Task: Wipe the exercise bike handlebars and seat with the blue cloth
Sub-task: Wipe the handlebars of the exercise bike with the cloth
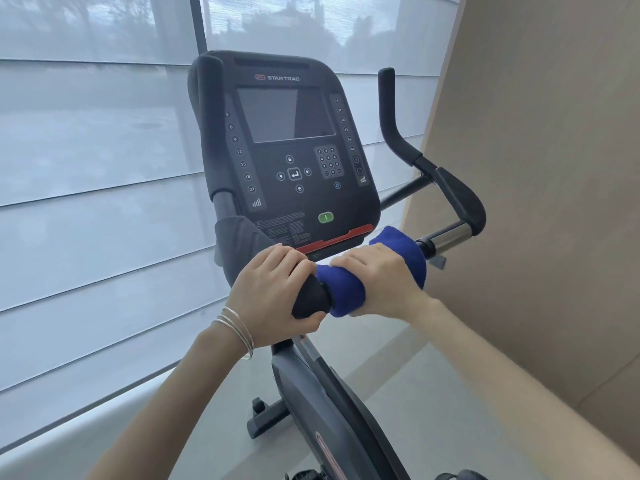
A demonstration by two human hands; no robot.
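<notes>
blue terry cloth [349, 289] wraps the black padded handlebar [311, 299]; right hand [377, 278] fingers curl round it, left hand [273, 289] grips bare bar. handlebar wiping underway; next, slide rightward.

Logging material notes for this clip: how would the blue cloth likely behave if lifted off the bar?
Probably floppy: the blue cloth wraps closely round the handlebar under the right hand. Its thick, fuzzy pile suggests it grips rather than slips. Likely light: it is small enough for one hand to wrap.
</notes>
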